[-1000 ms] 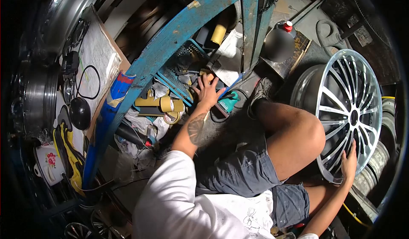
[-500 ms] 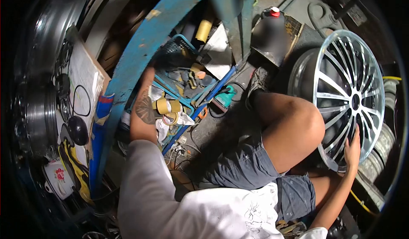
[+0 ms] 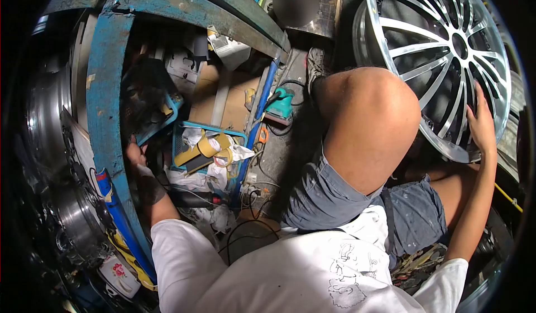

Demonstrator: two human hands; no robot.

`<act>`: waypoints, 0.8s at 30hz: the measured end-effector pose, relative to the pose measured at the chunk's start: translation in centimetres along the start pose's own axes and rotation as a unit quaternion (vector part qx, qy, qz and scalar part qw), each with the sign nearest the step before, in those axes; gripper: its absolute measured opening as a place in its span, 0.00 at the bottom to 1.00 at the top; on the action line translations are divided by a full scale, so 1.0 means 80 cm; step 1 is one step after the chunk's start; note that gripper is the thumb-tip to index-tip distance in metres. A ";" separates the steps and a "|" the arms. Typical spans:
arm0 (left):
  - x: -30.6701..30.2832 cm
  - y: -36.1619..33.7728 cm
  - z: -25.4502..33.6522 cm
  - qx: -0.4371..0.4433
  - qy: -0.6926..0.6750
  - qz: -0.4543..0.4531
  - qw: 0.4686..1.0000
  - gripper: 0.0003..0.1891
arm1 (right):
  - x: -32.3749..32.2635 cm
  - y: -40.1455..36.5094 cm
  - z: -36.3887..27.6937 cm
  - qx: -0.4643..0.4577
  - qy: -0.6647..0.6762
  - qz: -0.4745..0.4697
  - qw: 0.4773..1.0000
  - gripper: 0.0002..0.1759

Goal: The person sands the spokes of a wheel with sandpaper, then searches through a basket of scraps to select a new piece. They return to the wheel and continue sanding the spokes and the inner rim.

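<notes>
My left hand (image 3: 135,152) reaches inside the blue metal frame. Its fingers are curled at the near edge of a blue plastic basket (image 3: 168,117), which sits tilted in deep shadow, its contents hard to make out. Upright at my right stands a silver alloy wheel rim (image 3: 416,32) with many thin spokes. Against its lower spokes rests my right hand (image 3: 481,126), fingers stretched out and thumb apart. Another blue basket (image 3: 241,140) below holds rolls of yellow sandpaper (image 3: 202,150) and white crumpled paper or cloth.
The blue metal frame (image 3: 106,89) surrounds the left-hand space. A cardboard box (image 3: 226,98) lies inside it. On the floor are a teal power sander (image 3: 281,105) and loose cables (image 3: 251,221). More metal rims (image 3: 72,218) stand at far left.
My left hand has drawn the blue basket toward the left, baring the cardboard box and the sandpaper basket. The view has shifted; my right hand stays on the wheel rim.
</notes>
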State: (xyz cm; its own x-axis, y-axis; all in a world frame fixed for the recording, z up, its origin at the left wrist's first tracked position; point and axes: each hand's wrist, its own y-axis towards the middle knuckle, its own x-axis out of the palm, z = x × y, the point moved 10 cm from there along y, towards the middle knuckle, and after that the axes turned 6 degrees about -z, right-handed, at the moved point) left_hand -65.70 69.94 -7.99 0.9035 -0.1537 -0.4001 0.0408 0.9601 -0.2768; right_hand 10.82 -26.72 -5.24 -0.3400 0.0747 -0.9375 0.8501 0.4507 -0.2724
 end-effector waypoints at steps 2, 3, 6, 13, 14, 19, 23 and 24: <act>-0.023 0.006 -0.010 0.000 -0.038 0.010 0.999 0.28 | -0.002 0.000 -0.001 -0.018 -0.010 0.012 1.000 0.43; -0.028 0.012 -0.011 0.010 -0.041 -0.012 0.999 0.28 | -0.001 0.000 0.000 -0.019 -0.007 0.011 1.000 0.43; -0.061 0.053 -0.027 0.059 -0.029 -0.085 0.994 0.26 | -0.001 0.002 -0.002 -0.036 -0.012 0.017 0.999 0.43; 0.043 -0.034 0.032 0.027 0.148 0.003 0.989 0.26 | 0.002 0.005 0.009 -0.040 -0.011 0.022 0.999 0.42; 0.067 -0.048 0.038 0.043 0.161 0.006 0.986 0.26 | 0.003 0.004 0.010 -0.038 -0.012 0.023 0.999 0.42; 0.138 0.029 0.008 0.178 0.344 -0.054 0.920 0.25 | 0.004 0.002 0.009 -0.036 -0.008 0.028 0.999 0.42; 0.232 0.007 -0.021 0.261 0.528 -0.153 0.794 0.26 | 0.007 0.003 0.016 -0.029 -0.007 0.021 0.999 0.45; 0.255 -0.014 -0.024 0.252 0.546 -0.155 0.784 0.27 | 0.006 0.002 0.014 -0.029 -0.011 0.022 0.999 0.45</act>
State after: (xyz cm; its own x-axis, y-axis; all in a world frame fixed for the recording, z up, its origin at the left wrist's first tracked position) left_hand -48.10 65.26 -17.50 -0.0753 -0.2426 -0.9672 0.5981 0.7651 -0.2385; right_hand 11.23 -27.63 -5.99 -0.2932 0.0757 -0.9530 0.8388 0.4986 -0.2185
